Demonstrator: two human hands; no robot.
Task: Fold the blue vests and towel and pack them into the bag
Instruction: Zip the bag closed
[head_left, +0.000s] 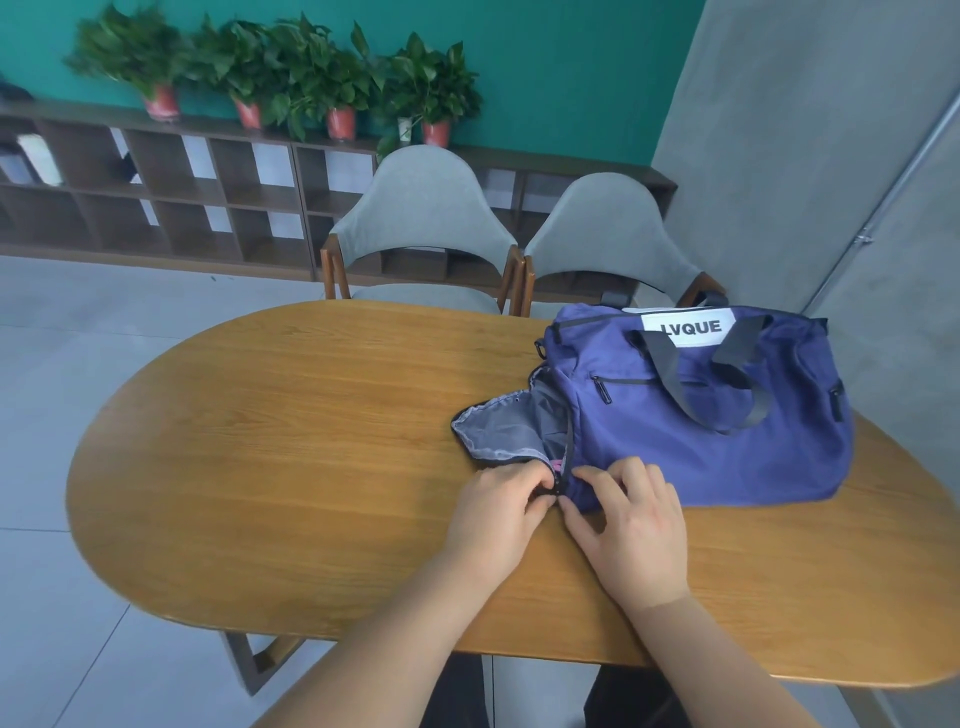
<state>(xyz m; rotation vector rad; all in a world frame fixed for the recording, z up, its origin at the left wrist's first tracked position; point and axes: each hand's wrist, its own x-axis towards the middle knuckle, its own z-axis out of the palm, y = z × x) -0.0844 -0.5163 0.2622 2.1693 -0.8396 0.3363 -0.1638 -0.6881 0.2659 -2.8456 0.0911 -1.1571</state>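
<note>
Hands (498, 501) (631, 530) on crumpled fabric bag (701, 431)

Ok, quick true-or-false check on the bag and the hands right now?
1. The left hand pinches the end zipper while the right hand holds the bag beside it. True.
2. The end flap is zipped shut. False: it hangs open, with grey lining showing.
3. The bag sits on a chair. False: it lies on the wooden table.
4. Two grey chairs stand beyond the table. True.
</note>
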